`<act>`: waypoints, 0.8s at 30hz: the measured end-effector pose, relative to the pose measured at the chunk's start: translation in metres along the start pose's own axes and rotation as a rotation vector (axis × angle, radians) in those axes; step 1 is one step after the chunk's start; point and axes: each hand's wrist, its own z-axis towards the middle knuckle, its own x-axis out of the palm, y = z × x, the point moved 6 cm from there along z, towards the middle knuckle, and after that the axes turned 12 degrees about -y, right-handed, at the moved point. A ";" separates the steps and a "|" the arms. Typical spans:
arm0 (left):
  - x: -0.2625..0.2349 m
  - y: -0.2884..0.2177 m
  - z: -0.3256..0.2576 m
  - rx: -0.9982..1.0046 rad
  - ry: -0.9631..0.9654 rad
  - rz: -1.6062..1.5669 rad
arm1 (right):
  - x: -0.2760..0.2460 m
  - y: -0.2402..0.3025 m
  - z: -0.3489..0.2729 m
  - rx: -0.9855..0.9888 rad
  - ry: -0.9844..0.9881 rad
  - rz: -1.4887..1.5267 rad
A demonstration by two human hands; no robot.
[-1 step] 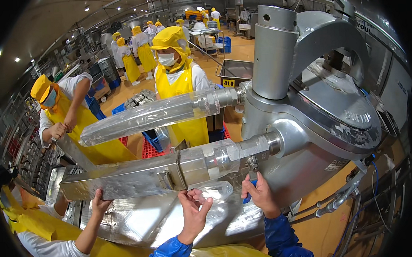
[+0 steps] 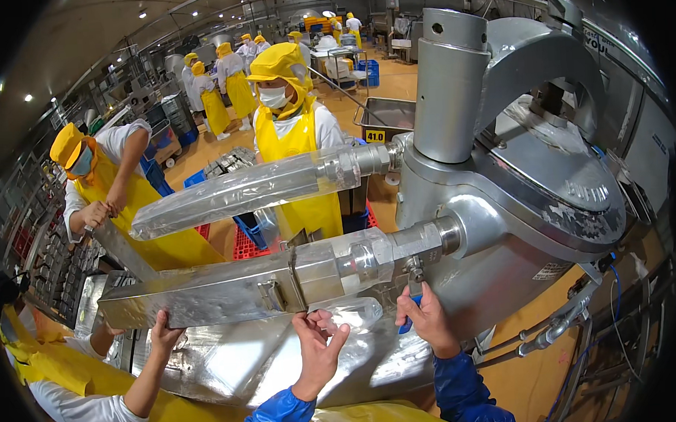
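Note:
My right hand (image 2: pixel 427 322) is closed around a blue-handled valve lever (image 2: pixel 406 326), which hangs below a steel pipe fitting (image 2: pixel 419 245). Left of it, my left hand (image 2: pixel 320 355) is palm up, thumb apart and fingers loosely bent, holding nothing. Its fingertips are at the lower edge of the bracket (image 2: pixel 296 277) around a long rectangular metal box (image 2: pixel 206 296). That box joins the fitting on a big grey machine (image 2: pixel 463 303). Another person's hand (image 2: pixel 163 338) supports the box from below, near its left end. Clear film lies around the coupling.
A second film-wrapped tube (image 2: pixel 232 197) runs parallel behind. A shiny steel surface (image 2: pixel 232 366) lies below my hands. Co-workers in yellow aprons stand across (image 2: pixel 297 141) and at left (image 2: pixel 118 190), one handling a metal bar (image 2: pixel 125 250). Red crates (image 2: pixel 249 245) are on the floor.

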 end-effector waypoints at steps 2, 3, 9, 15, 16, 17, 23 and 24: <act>0.001 0.001 -0.001 -0.001 0.001 0.001 | 0.000 -0.001 0.000 0.004 0.001 0.002; 0.002 0.001 -0.001 -0.002 0.004 0.000 | -0.001 -0.002 0.000 0.006 -0.001 0.002; 0.011 0.013 0.005 -0.001 0.145 0.058 | -0.002 0.002 0.000 0.007 -0.002 -0.017; 0.025 0.011 0.001 -0.057 0.247 0.014 | 0.003 0.000 0.000 -0.044 -0.003 -0.086; 0.020 0.015 0.005 -0.060 0.252 0.024 | 0.002 -0.002 0.002 -0.033 -0.029 -0.045; 0.014 0.020 0.004 -0.087 0.257 0.039 | 0.001 -0.008 -0.001 0.000 -0.066 -0.006; 0.015 0.018 0.004 -0.097 0.307 0.107 | 0.009 -0.024 -0.012 -0.092 -0.297 0.159; 0.018 0.016 0.002 -0.100 0.301 0.100 | 0.011 -0.024 -0.012 -0.088 -0.284 0.208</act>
